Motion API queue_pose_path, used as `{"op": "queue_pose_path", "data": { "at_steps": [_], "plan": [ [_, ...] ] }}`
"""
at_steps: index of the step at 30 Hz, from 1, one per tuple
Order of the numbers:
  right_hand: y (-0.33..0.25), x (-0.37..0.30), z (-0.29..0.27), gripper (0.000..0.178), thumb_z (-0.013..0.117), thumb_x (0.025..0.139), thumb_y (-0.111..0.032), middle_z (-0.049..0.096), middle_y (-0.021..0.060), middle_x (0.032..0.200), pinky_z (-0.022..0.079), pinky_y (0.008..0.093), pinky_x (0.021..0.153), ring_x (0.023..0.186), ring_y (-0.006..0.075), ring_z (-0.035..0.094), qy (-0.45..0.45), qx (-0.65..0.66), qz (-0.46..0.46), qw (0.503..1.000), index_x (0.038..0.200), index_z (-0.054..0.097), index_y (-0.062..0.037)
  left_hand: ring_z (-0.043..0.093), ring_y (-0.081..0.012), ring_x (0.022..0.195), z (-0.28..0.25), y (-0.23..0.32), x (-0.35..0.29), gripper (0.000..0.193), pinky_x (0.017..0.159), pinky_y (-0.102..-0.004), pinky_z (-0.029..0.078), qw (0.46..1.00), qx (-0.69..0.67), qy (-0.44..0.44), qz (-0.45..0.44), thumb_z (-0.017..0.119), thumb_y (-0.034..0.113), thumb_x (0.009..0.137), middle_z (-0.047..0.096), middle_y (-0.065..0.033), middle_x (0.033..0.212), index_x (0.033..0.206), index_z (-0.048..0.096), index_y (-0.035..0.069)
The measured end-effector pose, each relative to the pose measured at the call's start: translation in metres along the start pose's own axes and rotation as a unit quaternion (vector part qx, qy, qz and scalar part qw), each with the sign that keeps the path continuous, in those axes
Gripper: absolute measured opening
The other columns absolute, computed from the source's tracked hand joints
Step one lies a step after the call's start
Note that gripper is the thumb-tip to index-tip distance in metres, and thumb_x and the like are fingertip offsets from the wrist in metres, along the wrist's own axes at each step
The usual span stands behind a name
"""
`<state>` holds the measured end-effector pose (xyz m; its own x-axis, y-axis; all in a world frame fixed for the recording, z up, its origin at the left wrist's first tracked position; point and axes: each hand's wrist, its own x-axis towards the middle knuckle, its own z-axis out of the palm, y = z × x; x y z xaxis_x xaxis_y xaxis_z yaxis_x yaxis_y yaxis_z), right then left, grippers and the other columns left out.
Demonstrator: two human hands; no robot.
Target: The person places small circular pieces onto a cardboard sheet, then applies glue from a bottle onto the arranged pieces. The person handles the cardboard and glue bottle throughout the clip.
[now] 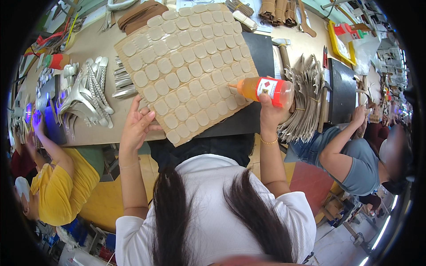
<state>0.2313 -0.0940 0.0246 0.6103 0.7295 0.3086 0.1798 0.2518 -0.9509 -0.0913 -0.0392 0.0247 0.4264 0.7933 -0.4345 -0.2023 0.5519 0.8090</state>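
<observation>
My right hand (271, 114) is wrapped round a clear squeeze bottle (262, 90) of amber liquid with a red and white label. The bottle lies tilted almost level, its thin nozzle pointing left above a tan sheet (160, 103). Rows of rounded beige pads (195, 68) cover this sheet, and several of the far ones look glossy. Beside the sheet's near left edge, my left hand (138, 124) has its fingers apart, with the fingertips at or close to that edge. Whether they touch it I cannot tell.
Strap bundles (306, 97) lie to the right, beside a black mat (262, 53). Pale braided straps (86, 91) lie on the left. Brown strips (142, 15) and a yellow tray (341, 43) stand farther back. Co-workers sit at both sides, one in a yellow shirt (66, 186).
</observation>
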Motion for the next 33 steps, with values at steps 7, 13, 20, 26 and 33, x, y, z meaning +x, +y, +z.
{"op": "queue_pose_path", "data": {
  "at_steps": [7,13,20,26,33],
  "plan": [
    [-0.008,0.028,-0.026,0.065,0.067,0.077,-0.053,0.058,0.0077,0.109,0.05,0.0346,0.086,0.099,0.0201,0.059,0.022,0.413,0.179,0.893,0.119,0.048,-0.0068,0.064,-0.0194,0.096,-0.001,0.0,-0.001,0.058,0.068,-0.031,0.059,1.0,-0.002,-0.007,0.004,0.056,0.009,0.09,0.059,-0.0147,0.114,0.138,0.022,0.01],
    [0.003,0.012,-0.018,0.054,0.073,0.08,-0.03,0.06,0.0082,0.109,0.051,0.0328,0.087,0.1,0.0206,0.06,0.052,0.202,0.063,0.976,0.121,0.048,-0.0043,0.064,-0.0192,0.096,0.0,0.001,0.0,0.058,0.068,-0.031,0.059,1.0,-0.003,0.001,0.0,0.056,0.009,0.09,0.059,-0.0147,0.114,0.138,0.022,0.01],
    [0.008,0.003,-0.004,0.057,0.083,0.069,-0.028,0.061,0.008,0.101,0.049,0.0267,0.08,0.089,0.0127,0.059,-0.031,0.045,0.045,0.997,0.109,0.055,0.0012,0.064,-0.0197,0.095,0.001,0.002,-0.001,0.059,0.068,-0.0322,0.06,1.0,-0.013,0.008,0.0,0.055,0.006,0.089,0.06,-0.0129,0.109,0.138,0.022,0.009],
    [0.005,0.003,-0.003,0.055,0.085,0.067,-0.027,0.062,0.0061,0.096,0.051,0.026,0.075,0.084,0.0121,0.06,-0.03,0.041,0.048,0.998,0.105,0.057,0.0016,0.064,-0.0191,0.095,0.0,0.002,0.0,0.06,0.068,-0.0309,0.059,1.0,0.001,0.002,0.0,0.057,0.009,0.089,0.059,-0.0147,0.114,0.138,0.022,0.009],
    [0.006,-0.002,0.0,0.058,0.086,0.065,-0.03,0.063,0.0064,0.094,0.051,0.0268,0.075,0.083,0.0128,0.061,-0.059,0.024,0.069,0.996,0.103,0.056,0.0016,0.064,-0.0192,0.096,0.001,0.002,-0.001,0.058,0.069,-0.0307,0.059,1.0,0.002,-0.002,0.006,0.057,0.009,0.09,0.059,-0.0147,0.114,0.137,0.024,0.009]
  ]
}}
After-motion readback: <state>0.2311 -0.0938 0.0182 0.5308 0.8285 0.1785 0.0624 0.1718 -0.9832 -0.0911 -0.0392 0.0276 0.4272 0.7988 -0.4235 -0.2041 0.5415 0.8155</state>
